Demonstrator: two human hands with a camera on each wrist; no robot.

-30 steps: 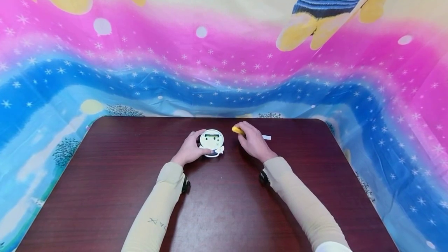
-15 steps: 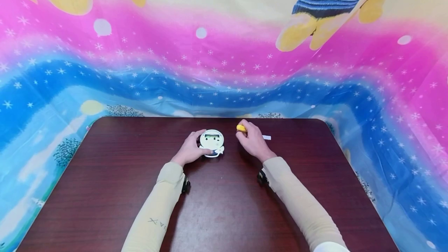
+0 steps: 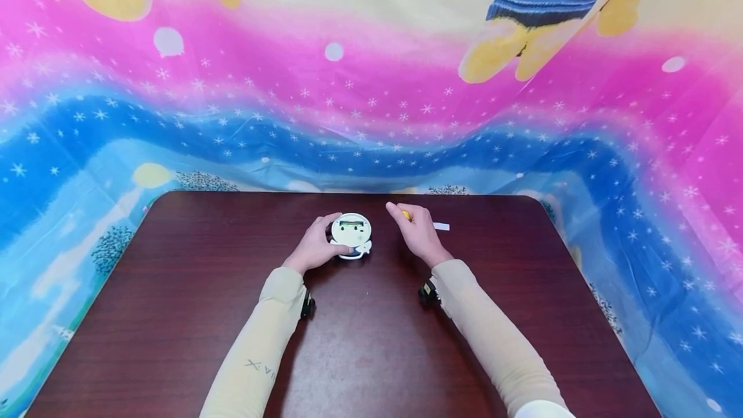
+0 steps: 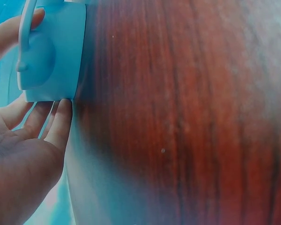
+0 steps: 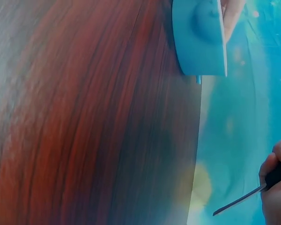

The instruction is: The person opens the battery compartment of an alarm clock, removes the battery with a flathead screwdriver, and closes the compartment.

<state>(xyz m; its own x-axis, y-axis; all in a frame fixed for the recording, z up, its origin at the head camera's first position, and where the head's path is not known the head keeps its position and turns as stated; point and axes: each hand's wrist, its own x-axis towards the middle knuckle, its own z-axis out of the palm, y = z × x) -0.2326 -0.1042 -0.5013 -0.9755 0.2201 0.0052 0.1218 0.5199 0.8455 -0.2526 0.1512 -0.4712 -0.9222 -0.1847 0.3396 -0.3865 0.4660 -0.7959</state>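
Note:
My left hand [image 3: 315, 245] grips a round white cartoon-shaped device [image 3: 351, 231] from its left side, thumb across its lower front. The device stands on the table and has a dark rectangular slot above two dots. In the left wrist view, several fingers [image 4: 61, 119] press against its side. Apart from the device, to its right, my right hand [image 3: 419, 232] holds a screwdriver [image 5: 277, 176] with a yellow and black handle. Its thin metal shaft shows in the right wrist view, pointing toward the lower left. In the head view only a bit of yellow handle shows.
A small white strip [image 3: 441, 227] lies on the dark wooden table [image 3: 366, 340], just right of my right hand. Behind the table's far edge hangs a colourful printed cloth [image 3: 371, 121], which also runs along both sides.
My right hand has turned over, and the yellow screwdriver handle has swung right, now mostly hidden behind the fingers. The left hand and the device have stayed in place.

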